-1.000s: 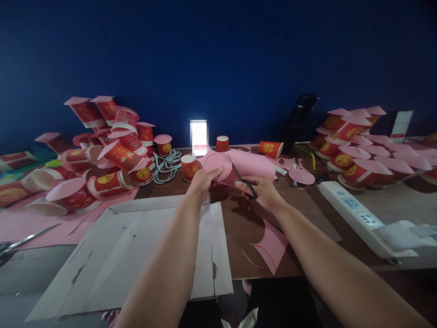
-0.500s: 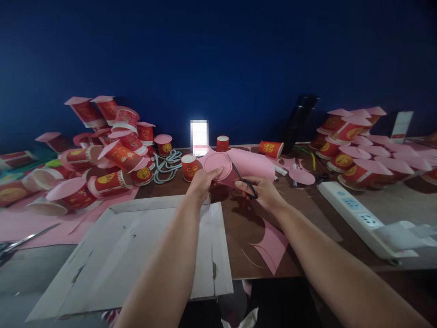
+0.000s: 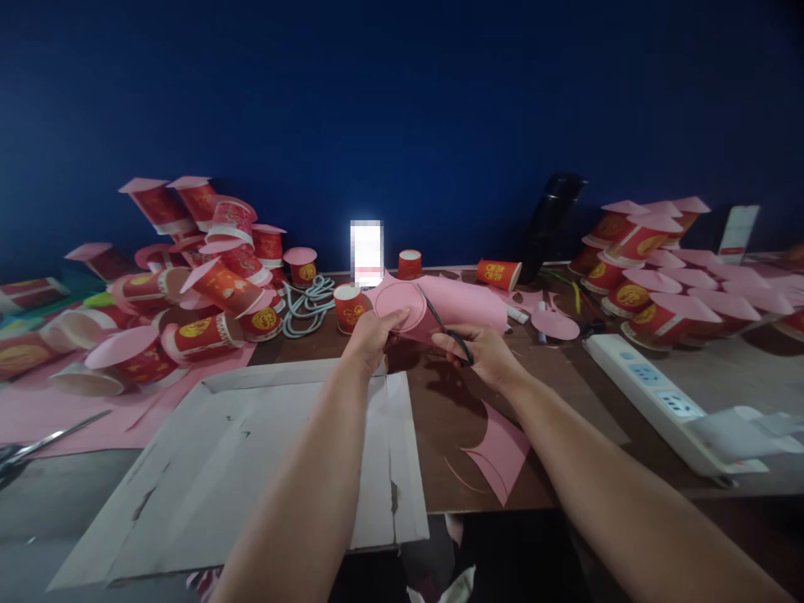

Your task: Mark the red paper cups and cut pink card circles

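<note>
My left hand (image 3: 372, 337) pinches a sheet of pink paper (image 3: 468, 301), thumb on top, inside a circle outlined on it. The sheet curls over to the right. My right hand (image 3: 481, 347) is closed around the handles of black-handled scissors (image 3: 461, 343). Their blades lie against the paper along the right side of the circle. A cut pink offcut (image 3: 499, 456) rests on the brown table below my right hand. Just behind my left hand stands a red paper cup (image 3: 349, 310).
Red cups with pink paper discs (image 3: 217, 276) are heaped at left; more cups (image 3: 666, 268) stack at right. A flat cardboard piece (image 3: 264, 469) lies front left. A power strip (image 3: 653, 402), black flask (image 3: 553, 222), lit phone (image 3: 367, 251) and second scissors (image 3: 54, 440) surround the work area.
Hardly anything differs. Both hands keep their places on the paper and scissors, and the curled right end of the sheet has shifted very slightly.
</note>
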